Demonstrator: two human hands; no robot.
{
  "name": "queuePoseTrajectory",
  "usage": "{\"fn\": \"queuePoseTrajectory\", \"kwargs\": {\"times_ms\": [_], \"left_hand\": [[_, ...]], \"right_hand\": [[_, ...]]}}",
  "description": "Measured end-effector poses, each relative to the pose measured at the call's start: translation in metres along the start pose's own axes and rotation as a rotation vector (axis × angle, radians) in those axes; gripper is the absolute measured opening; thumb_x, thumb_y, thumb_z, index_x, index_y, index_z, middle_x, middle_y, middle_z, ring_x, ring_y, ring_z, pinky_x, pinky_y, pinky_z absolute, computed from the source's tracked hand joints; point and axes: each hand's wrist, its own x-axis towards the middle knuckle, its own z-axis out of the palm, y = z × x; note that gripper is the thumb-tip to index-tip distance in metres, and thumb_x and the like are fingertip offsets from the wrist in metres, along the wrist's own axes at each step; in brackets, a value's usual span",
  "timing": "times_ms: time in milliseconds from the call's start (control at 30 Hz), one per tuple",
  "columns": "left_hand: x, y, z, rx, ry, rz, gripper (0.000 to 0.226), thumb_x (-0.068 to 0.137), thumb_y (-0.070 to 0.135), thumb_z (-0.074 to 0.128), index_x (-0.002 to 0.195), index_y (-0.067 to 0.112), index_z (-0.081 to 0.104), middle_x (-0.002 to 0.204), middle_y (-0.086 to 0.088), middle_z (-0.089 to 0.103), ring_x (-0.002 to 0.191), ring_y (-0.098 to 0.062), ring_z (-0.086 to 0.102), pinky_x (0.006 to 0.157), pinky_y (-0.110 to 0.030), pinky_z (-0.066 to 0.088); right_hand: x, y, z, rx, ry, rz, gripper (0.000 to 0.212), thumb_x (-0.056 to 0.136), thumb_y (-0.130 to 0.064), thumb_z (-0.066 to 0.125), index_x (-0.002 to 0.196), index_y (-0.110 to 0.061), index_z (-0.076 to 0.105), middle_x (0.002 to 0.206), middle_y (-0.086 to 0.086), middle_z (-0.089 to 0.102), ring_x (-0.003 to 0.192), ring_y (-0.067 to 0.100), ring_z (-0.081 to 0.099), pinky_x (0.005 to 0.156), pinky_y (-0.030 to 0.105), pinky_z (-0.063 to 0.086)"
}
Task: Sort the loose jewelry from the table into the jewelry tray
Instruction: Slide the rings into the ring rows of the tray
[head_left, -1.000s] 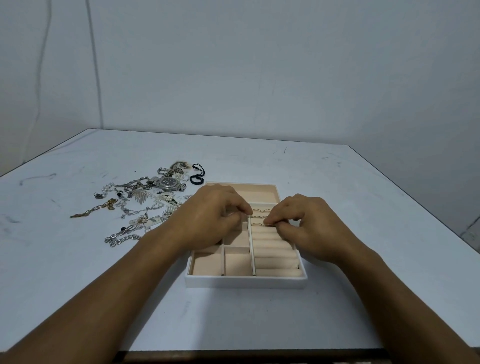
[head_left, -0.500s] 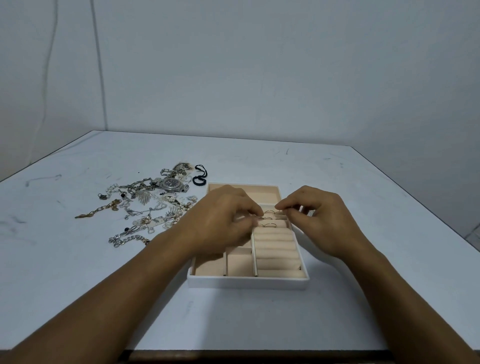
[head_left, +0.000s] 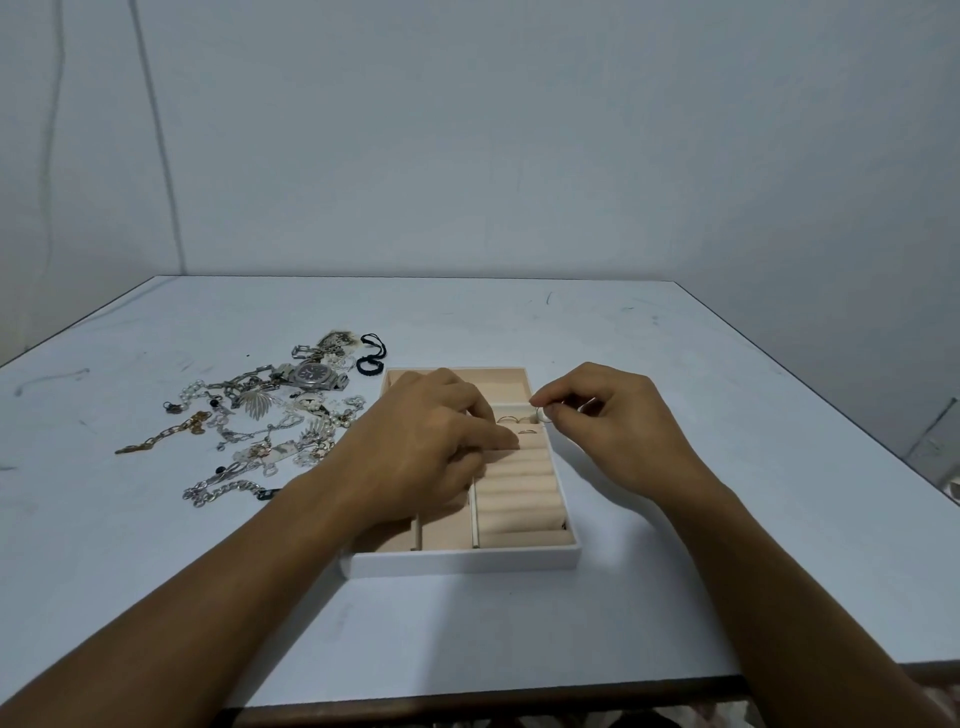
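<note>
A white jewelry tray (head_left: 462, 564) with beige compartments and ring rolls sits at the table's middle. My left hand (head_left: 431, 447) lies over its left compartments, fingertips pressing on the ring rolls. My right hand (head_left: 608, 421) hovers at the tray's far right edge, pinching a small silver ring (head_left: 541, 414) between thumb and forefinger. Two rings (head_left: 511, 420) sit in the upper ring rolls. A pile of loose jewelry (head_left: 260, 426) with chains, pendants and a silver watch (head_left: 314, 375) lies left of the tray.
A black cord bracelet (head_left: 371, 358) lies just beyond the pile, near the tray's far left corner. The white table (head_left: 675, 571) ends at a dark front edge; walls stand close behind and to the right.
My right hand has lifted off the ring rolls and moved right and back, now holding a ring at the tray's edge. My left hand stays over the tray, shifted slightly.
</note>
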Motion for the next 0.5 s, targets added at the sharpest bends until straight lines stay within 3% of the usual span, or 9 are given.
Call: {"fn": "queuePoseTrajectory", "kwargs": {"times_ms": [500], "left_hand": [[-0.0005, -0.0050, 0.0047, -0.018, -0.049, -0.096, 0.041, 0.085, 0.038, 0.036, 0.107, 0.042, 0.071, 0.098, 0.013, 0.067, 0.092, -0.017, 0.057, 0.078, -0.047, 0.047]], "right_hand": [[-0.0003, 0.0001, 0.0013, 0.000, -0.019, 0.024, 0.019, 0.085, -0.006, 0.067, 0.089, -0.022, 0.076, 0.087, -0.012, 0.071, 0.080, 0.000, 0.064, 0.070, 0.005, 0.045]]}}
